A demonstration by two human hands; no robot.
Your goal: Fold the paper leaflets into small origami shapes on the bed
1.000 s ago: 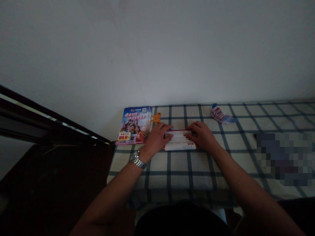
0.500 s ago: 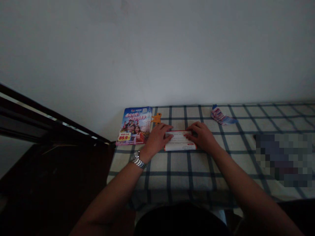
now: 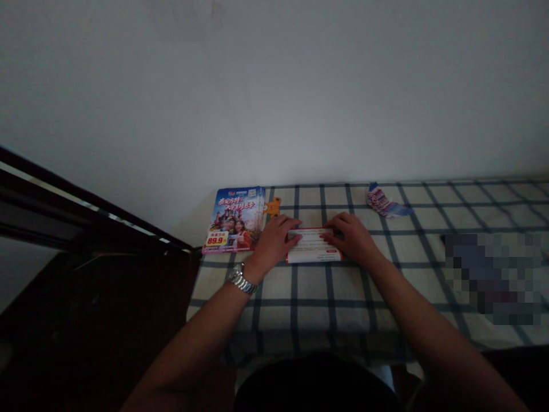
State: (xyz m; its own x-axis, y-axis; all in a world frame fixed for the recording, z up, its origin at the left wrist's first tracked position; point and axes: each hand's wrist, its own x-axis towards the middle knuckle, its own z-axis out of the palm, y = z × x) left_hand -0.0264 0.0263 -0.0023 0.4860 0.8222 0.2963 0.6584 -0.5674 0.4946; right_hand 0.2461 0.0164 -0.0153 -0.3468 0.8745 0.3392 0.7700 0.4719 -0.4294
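Observation:
A white printed leaflet [image 3: 315, 247] with red edges lies folded on the checked cloth, between my two hands. My left hand [image 3: 277, 237] has its thumb and fingers closed on the leaflet's left end; a metal watch [image 3: 242, 278] is on that wrist. At the other end, my right hand [image 3: 349, 237] pinches the leaflet's upper right part, thumb on the near face. Beyond the left hand sits a stack of colourful flyers [image 3: 234, 220], the top one marked 89.9. An orange bear-shaped piece [image 3: 273, 207] shows beside the stack, partly covered.
A crumpled or folded blue, red and white paper piece [image 3: 386, 204] rests toward the back right. The checked tablecloth [image 3: 309, 309] covers the table, which meets a pale wall [image 3: 300, 97]. A blurred-out object [image 3: 493, 280] lies at the right. Dark railings [image 3: 86, 200] stand at the left.

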